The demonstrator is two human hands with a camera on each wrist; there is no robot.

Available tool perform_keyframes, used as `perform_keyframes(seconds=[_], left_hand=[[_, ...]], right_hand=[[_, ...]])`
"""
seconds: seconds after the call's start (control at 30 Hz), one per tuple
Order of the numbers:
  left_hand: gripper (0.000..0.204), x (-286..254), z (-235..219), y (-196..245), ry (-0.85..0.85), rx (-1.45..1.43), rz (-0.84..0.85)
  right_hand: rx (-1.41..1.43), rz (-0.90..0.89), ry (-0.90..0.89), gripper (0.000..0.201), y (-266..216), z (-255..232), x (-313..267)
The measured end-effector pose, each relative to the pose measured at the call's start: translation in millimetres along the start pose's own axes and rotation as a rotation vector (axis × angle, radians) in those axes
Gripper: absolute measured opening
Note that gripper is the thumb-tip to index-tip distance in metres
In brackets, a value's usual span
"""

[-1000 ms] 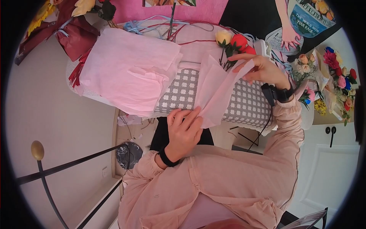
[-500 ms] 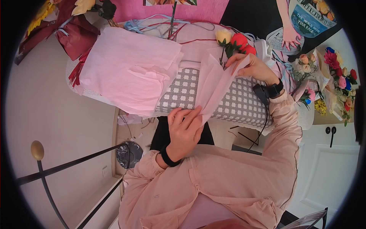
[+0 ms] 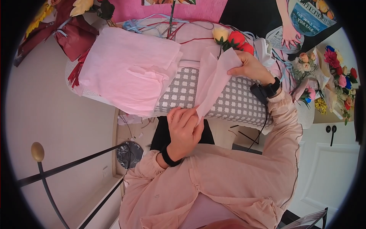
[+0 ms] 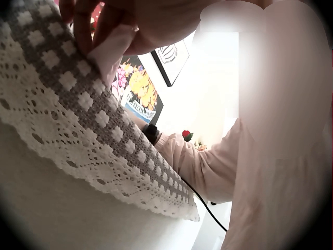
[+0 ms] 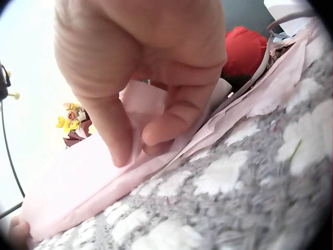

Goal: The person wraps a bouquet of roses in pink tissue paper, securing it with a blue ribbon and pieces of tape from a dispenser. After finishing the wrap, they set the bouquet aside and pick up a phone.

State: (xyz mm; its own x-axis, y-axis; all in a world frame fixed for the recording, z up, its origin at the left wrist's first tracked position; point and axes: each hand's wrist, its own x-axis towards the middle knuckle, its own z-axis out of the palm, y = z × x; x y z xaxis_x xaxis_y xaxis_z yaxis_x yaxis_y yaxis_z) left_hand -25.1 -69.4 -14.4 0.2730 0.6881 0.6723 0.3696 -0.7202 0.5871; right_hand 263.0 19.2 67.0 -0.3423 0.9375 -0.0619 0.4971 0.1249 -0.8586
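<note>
A folded sheet of pink tissue paper lies slantwise over the grey and white checked cloth, narrow at its near end. My left hand pinches that narrow end at the table's front edge; in the left wrist view the paper's tip shows between fingers and thumb. With thumb and fingers, my right hand pinches the upper right edge of the sheet, also seen in the right wrist view with the paper stretching away from the hand. A yellow rose and red roses lie just beyond the paper's far end.
Left of the hands lies a wide stack of pink tissue paper. Blue ribbons and red cords run along the back. A white device sits near my right hand. Wrapped bouquets stand at left and right.
My right hand has moved left and inward, carrying the paper's right edge over, so the sheet is folded narrower. My left hand stays at the near end, its fingers drawn closer around the tip.
</note>
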Motion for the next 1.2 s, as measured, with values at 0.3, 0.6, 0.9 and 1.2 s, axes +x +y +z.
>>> perform_keyframes(seconds=[0.3, 0.6, 0.9, 1.2], left_hand=[[0.026, 1, 0, -1, 0.023, -0.046, -0.047], [0.027, -1, -1, -5, 0.009, -0.046, 0.001], [0.021, 2, -2, -1, -0.011, -0.031, -0.046], [0.014, 0, 2, -4, 0.009, -0.026, -0.032]], right_hand=[[0.078, 0.01, 0.036, 0.019, 5, -1, 3], [0.277, -0.137, -0.05, 0.009, 39, -13, 15], [0.21, -0.03, -0.153, 0.007, 31, -21, 9], [0.226, 0.034, -0.138, 0.008, 28, -23, 3]])
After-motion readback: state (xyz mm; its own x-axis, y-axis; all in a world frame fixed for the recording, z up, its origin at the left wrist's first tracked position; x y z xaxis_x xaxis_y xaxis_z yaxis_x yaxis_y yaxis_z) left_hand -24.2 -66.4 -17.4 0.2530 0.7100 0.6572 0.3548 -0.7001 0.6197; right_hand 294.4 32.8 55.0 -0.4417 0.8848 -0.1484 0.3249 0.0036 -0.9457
